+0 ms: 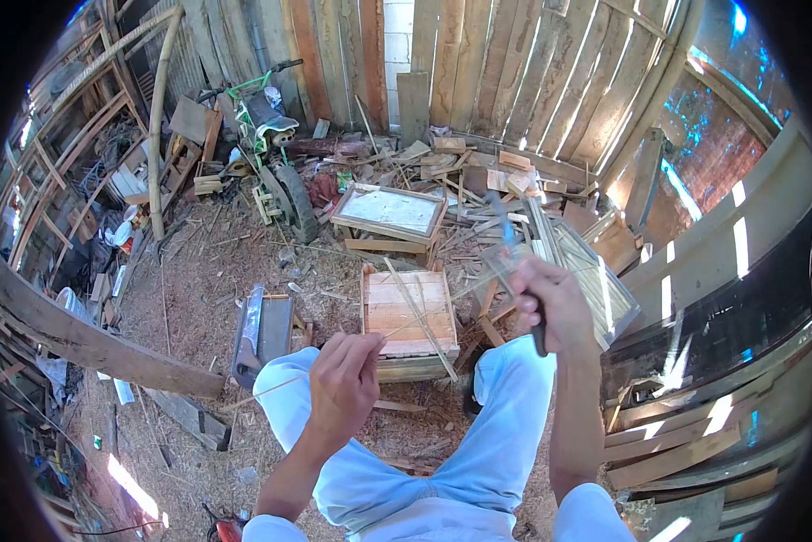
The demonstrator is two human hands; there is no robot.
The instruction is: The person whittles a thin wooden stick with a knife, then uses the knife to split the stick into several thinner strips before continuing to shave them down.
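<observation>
Sits or squats with knees wide apart in pale blue trousers (505, 406). Keeps the left hand (343, 384) closed by the inner side of the left knee, pinching a thin strip (397, 330) between thumb and fingers. Has the strip slanting from low beside the left knee, through that pinch, up towards the right hand (560, 303). Wraps the right hand, raised above the right knee, around a dark-handled knife (540, 334) with an upward-pointing, blurred blade. Cannot tell of any contact between blade and strip.

Faces, just beyond the lap, a low, box-like wooden desk (379, 312) bearing a few loose strips (421, 316) laid slantwise beneath the held one. Has near the left knee a grey, flat-topped block (278, 330) and, beyond the right knee, a slatted panel (596, 280) set at a slant.

Farther off, looks onto a framed, white-surfaced tray (388, 210) resting on wood, then, to the left, a green and white motorbike (266, 122) on shavings-strewn ground (198, 289). Sees last a heap of scrap wood (447, 167) along the foot of an upright plank wall (447, 63) with bright gaps.
</observation>
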